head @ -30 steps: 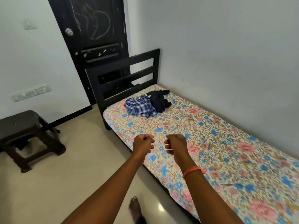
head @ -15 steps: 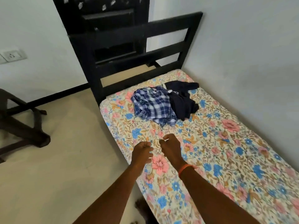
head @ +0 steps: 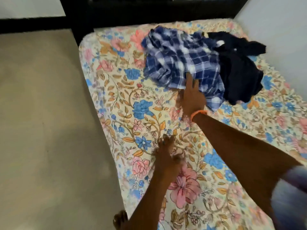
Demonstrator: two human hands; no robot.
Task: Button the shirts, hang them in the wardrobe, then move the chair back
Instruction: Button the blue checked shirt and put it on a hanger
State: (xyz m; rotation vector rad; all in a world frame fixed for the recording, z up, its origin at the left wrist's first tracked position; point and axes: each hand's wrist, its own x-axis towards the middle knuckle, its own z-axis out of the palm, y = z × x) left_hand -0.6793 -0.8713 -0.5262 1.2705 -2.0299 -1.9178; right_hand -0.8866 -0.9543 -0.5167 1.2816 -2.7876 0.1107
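On the bed [head: 142, 112], the right hand [head: 192, 97] touches the plaid shirt's [head: 181, 58] near edge, fingers straight; the left hand [head: 166, 155], fingers spread and empty, hovers nearer, well short of it.

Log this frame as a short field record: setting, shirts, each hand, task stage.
setting: bed with floral sheet, dark headboard, tiled floor
shirts: blue plaid shirt crumpled beside dark shirt, touching
right hand: fingers extended, reaching onto the plaid shirt's near edge
left hand: blurred, over the sheet, holding nothing
task stage: shirts not yet picked up or buttoned
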